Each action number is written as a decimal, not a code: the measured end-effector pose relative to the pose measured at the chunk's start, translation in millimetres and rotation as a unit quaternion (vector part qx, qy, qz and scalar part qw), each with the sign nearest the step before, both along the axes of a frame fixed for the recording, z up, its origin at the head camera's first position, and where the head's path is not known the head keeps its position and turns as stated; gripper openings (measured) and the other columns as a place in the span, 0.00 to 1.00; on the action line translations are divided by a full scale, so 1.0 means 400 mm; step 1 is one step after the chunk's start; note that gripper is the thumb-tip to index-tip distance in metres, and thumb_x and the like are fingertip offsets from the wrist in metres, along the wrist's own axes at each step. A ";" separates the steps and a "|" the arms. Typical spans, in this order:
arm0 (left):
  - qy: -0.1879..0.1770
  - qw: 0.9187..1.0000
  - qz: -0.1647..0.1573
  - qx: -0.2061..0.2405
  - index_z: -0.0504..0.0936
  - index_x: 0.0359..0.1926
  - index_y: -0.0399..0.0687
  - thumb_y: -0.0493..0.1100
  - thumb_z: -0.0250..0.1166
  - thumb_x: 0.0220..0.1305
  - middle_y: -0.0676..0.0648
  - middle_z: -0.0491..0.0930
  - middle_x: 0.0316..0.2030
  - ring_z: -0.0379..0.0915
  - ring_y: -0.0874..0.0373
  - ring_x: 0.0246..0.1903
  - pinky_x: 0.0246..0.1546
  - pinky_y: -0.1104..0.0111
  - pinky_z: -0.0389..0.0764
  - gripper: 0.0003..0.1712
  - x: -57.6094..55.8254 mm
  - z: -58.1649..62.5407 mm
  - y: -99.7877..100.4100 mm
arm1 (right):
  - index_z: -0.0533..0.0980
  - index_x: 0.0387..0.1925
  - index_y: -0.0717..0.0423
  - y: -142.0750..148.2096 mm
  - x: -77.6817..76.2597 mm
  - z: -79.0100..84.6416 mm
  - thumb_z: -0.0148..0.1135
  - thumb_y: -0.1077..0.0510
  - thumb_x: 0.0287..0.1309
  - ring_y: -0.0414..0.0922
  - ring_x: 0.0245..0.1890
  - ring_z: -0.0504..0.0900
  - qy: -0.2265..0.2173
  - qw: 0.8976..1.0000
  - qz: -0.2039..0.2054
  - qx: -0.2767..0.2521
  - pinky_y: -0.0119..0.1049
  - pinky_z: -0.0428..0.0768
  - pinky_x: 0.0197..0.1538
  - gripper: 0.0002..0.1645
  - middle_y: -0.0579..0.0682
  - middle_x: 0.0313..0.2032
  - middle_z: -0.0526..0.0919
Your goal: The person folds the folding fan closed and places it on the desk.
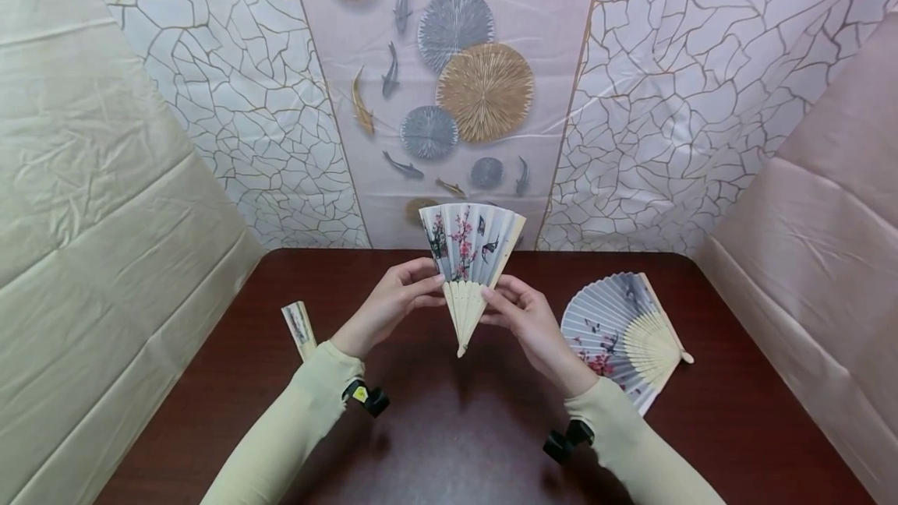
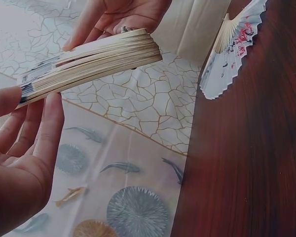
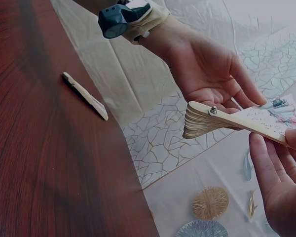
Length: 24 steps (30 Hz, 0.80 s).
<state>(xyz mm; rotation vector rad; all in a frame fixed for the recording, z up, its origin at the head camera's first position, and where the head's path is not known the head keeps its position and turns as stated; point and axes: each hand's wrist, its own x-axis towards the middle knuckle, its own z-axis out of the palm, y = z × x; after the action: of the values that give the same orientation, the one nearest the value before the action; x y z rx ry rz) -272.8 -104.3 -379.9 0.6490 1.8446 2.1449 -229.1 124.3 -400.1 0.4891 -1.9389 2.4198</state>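
A partly spread folding fan [image 1: 468,244], printed with pink blossoms and dark birds, is held up above the table's middle with its riveted end down. My left hand [image 1: 396,298] pinches its left edge between thumb and fingers. On the opposite edge, my right hand [image 1: 529,326] pinches the outer rib, thumb in front and fingers behind. In the left wrist view the stacked pale ribs of this fan [image 2: 103,61] show edge-on. The right wrist view shows the metal rivet [image 3: 213,111] near the ribs' rounded ends.
A widely spread fan [image 1: 596,318] lies on the dark red wooden table [image 1: 463,443] at the right, beside my right forearm. At the left is a folded fan [image 1: 299,327], partly covered by my left sleeve [image 1: 302,411]. Patterned cloth [image 1: 631,139] hangs behind the table.
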 end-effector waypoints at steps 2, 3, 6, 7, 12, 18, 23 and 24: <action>0.001 1.000 -0.002 0.001 0.76 0.56 0.31 0.34 0.59 0.72 0.45 0.81 0.45 0.81 0.56 0.42 0.49 0.58 0.86 0.15 -0.001 -0.003 0.000 | 0.70 0.60 0.74 0.001 0.000 -0.001 0.57 0.64 0.72 0.44 0.40 0.86 -0.002 1.000 0.000 -0.001 0.42 0.88 0.45 0.21 0.47 0.41 0.87; 0.001 1.000 -0.003 0.002 0.76 0.56 0.31 0.34 0.59 0.72 0.45 0.81 0.45 0.81 0.56 0.41 0.49 0.58 0.86 0.15 -0.001 -0.003 0.001 | 0.70 0.60 0.74 0.001 0.000 -0.003 0.57 0.64 0.72 0.44 0.40 0.86 -0.002 1.000 0.001 -0.001 0.42 0.88 0.46 0.21 0.48 0.41 0.87; -0.002 1.000 -0.008 0.005 0.76 0.56 0.33 0.33 0.58 0.72 0.46 0.81 0.45 0.81 0.56 0.42 0.48 0.58 0.86 0.14 -0.001 -0.006 0.001 | 0.71 0.60 0.74 0.002 0.000 -0.005 0.57 0.64 0.72 0.43 0.39 0.86 -0.003 1.000 0.004 -0.002 0.42 0.88 0.45 0.21 0.48 0.41 0.87; -0.004 1.000 -0.011 0.007 0.76 0.56 0.33 0.33 0.58 0.72 0.46 0.81 0.45 0.81 0.56 0.42 0.48 0.58 0.86 0.14 -0.002 -0.007 0.000 | 0.71 0.60 0.74 0.002 -0.001 -0.005 0.57 0.64 0.72 0.44 0.39 0.86 -0.002 1.000 0.005 -0.002 0.42 0.88 0.46 0.21 0.48 0.41 0.87; -0.005 0.999 -0.029 0.016 0.76 0.56 0.35 0.34 0.57 0.73 0.45 0.81 0.46 0.80 0.56 0.42 0.48 0.58 0.86 0.14 -0.004 -0.013 0.000 | 0.71 0.59 0.74 0.002 0.000 -0.006 0.57 0.64 0.72 0.45 0.39 0.87 0.001 1.000 0.008 0.003 0.43 0.88 0.46 0.20 0.48 0.41 0.87; 0.001 0.999 -0.049 0.017 0.75 0.57 0.32 0.33 0.56 0.74 0.45 0.80 0.47 0.80 0.56 0.42 0.49 0.57 0.85 0.15 -0.007 -0.017 0.001 | 0.71 0.59 0.74 0.003 0.002 -0.004 0.57 0.64 0.72 0.44 0.40 0.86 -0.001 1.000 0.014 0.014 0.43 0.88 0.46 0.21 0.48 0.41 0.87; 0.000 0.999 -0.050 0.013 0.75 0.59 0.30 0.33 0.56 0.74 0.43 0.81 0.49 0.80 0.55 0.43 0.51 0.57 0.85 0.16 -0.007 -0.016 0.001 | 0.70 0.60 0.75 0.004 -0.002 -0.005 0.57 0.64 0.72 0.43 0.39 0.86 0.001 1.000 0.018 0.015 0.42 0.88 0.45 0.21 0.48 0.41 0.87; -0.001 0.999 -0.050 0.012 0.75 0.59 0.31 0.33 0.57 0.74 0.43 0.81 0.49 0.80 0.54 0.44 0.51 0.57 0.85 0.17 -0.007 -0.016 0.001 | 0.70 0.60 0.75 0.004 -0.002 -0.004 0.57 0.64 0.72 0.44 0.39 0.86 0.001 1.000 0.018 0.015 0.42 0.88 0.45 0.21 0.48 0.41 0.87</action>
<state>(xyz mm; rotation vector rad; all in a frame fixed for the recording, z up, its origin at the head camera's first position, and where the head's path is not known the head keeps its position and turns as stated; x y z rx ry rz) -275.7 -103.9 -386.2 0.7296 1.7486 2.1064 -229.9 126.1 -401.9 0.5330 -1.9851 2.4139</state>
